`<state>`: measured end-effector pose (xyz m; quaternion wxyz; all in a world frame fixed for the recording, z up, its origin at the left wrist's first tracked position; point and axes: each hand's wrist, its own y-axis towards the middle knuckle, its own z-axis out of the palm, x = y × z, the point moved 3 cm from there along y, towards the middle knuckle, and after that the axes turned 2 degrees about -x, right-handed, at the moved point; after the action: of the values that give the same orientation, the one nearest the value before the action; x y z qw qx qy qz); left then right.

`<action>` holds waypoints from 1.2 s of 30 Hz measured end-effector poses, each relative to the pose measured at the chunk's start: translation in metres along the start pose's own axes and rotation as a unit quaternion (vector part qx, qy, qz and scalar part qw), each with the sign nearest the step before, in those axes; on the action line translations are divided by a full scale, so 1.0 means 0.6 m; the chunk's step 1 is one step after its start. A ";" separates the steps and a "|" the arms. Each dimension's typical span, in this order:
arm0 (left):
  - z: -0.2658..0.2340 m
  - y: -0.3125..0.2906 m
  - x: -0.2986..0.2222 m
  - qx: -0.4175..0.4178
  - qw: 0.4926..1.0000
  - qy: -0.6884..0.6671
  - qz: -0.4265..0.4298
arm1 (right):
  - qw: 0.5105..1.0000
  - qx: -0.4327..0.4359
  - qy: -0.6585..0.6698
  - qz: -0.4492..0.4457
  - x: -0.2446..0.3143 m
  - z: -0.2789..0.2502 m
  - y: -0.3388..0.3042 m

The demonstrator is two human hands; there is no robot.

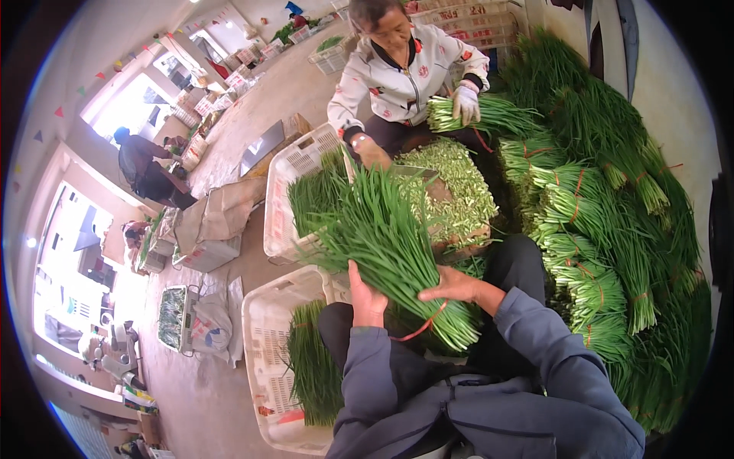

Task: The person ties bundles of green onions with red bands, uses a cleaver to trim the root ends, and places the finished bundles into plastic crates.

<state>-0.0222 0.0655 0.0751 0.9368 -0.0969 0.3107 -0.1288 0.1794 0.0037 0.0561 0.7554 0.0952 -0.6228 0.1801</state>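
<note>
A big bunch of garlic chives (382, 237) lies across both my hands, its leaves toward the upper left and its pale cut ends at the lower right. My left hand (368, 297) supports it from below at the leafy side, thumb up and most fingers hidden behind the leaves. Near the stem end, my right hand (456, 288) grips the bunch with the thumb on top. A red tie (428, 323) circles the stems just below that hand, one loose end hanging left.
Left of me, two white plastic crates (258, 359) hold chives. Tied bunches (589, 275) are piled high on my right. Opposite, a co-worker's gloved hand (466, 103) holds another bunch above a heap of cut stem ends (459, 183). Farther left stands a covered crate (206, 252).
</note>
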 end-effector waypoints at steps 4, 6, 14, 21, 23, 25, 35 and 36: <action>-0.069 -0.011 0.041 -0.113 0.991 0.037 -0.062 | 0.998 -0.053 0.040 -0.017 -0.017 -0.022 0.014; -0.132 -0.028 0.064 -0.104 0.986 0.084 -0.095 | 0.997 -0.075 0.000 -0.024 -0.022 -0.018 0.024; -0.084 -0.035 0.108 0.010 0.980 0.171 -0.101 | 0.965 -0.114 -0.234 0.035 -0.033 0.004 0.021; -0.061 -0.034 0.061 -0.097 0.972 0.214 -0.005 | 0.908 -0.069 -0.398 0.115 -0.019 0.073 0.000; -0.077 -0.039 0.057 -0.118 0.980 0.163 0.006 | 0.906 -0.047 -0.407 0.106 -0.014 0.089 0.003; -0.093 -0.041 0.055 -0.120 0.984 0.130 0.018 | 0.923 -0.034 -0.370 0.094 -0.015 0.097 0.009; -0.095 -0.036 0.060 -0.075 0.986 0.127 0.075 | 0.958 -0.244 -0.131 -0.079 -0.058 0.052 0.069; -0.105 -0.034 0.059 -0.077 0.986 0.127 0.076 | 0.950 -0.256 -0.168 -0.061 -0.061 0.051 0.062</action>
<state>-0.0364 0.0291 0.0111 0.8868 -0.1275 0.4421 -0.0443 0.1312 0.0209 0.0236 0.6483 -0.0352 -0.7589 -0.0505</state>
